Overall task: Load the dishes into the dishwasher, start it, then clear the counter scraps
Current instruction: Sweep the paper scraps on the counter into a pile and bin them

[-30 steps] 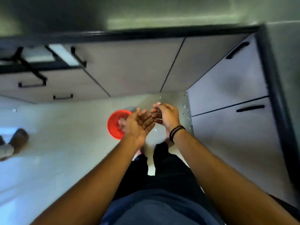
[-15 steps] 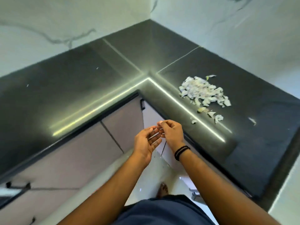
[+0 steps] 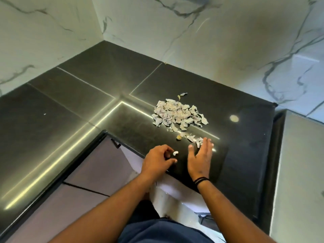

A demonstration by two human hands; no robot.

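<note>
Head view. Compared with half a second ago, both hands have left the space in front of the cabinet fronts, where they were held together, and are now over the black counter [image 3: 73, 95]. The camera has tilted up, so the scrap pile [image 3: 177, 112] sits near mid-frame rather than at upper right. One second ago the view pointed at the floor and a red bowl, which is no longer in frame.

Left hand [image 3: 157, 159]: placed at the counter's front edge, back of the hand up, fingers [image 3: 171, 161] curled inward around a single pale scrap [image 3: 175, 153] that lies at the fingertips. Whether the scrap is pinched or merely touched cannot be told.

Right hand [image 3: 200, 157]: palm turned toward the left, fingers straight and close together, thumb spread apart. The fingertips reach the nearest loose scraps [image 3: 195, 139] trailing from the pile. A black band [image 3: 201, 180] circles the wrist.

Scrap location: the main pile lies on the right leg of the L-shaped counter, beyond the right hand. A small yellowish piece [image 3: 178, 137] rests between the pile and the hands. Marbled wall panels [image 3: 228, 41] back the counter.
</note>
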